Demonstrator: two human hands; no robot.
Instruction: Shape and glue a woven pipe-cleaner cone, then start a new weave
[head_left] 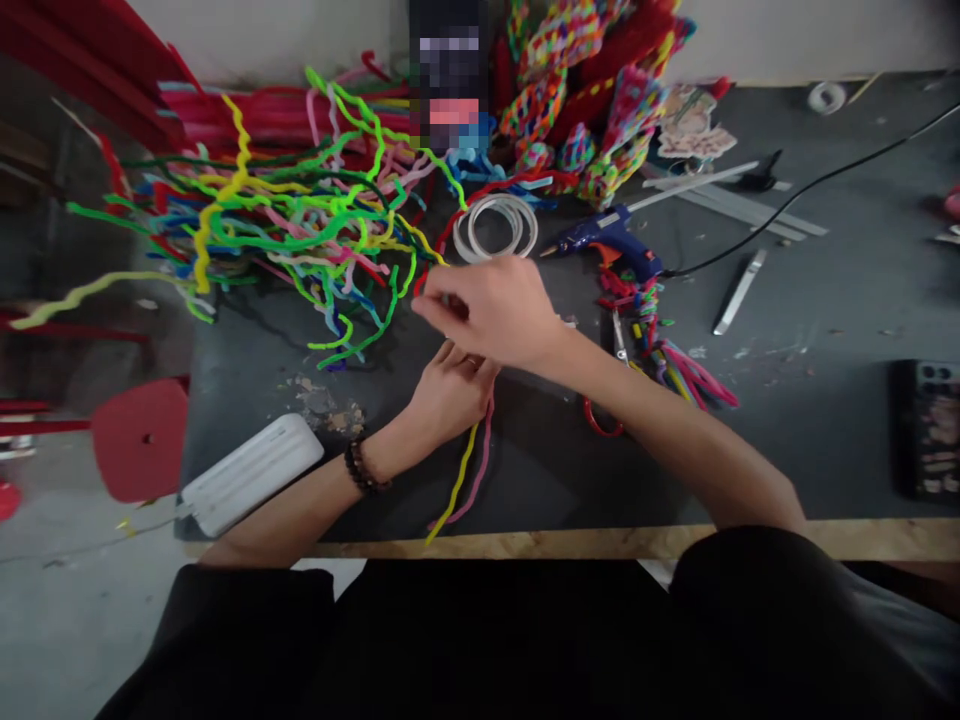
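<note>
Below the rings [533, 226], the right hand [495, 308], grip indeterminable, partly hides the left hand [455, 392], closed on stems [484, 452]. Glue gun [616, 240]: right of rings.

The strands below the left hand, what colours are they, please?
The strands are yellow and pink, in the head view.
</note>
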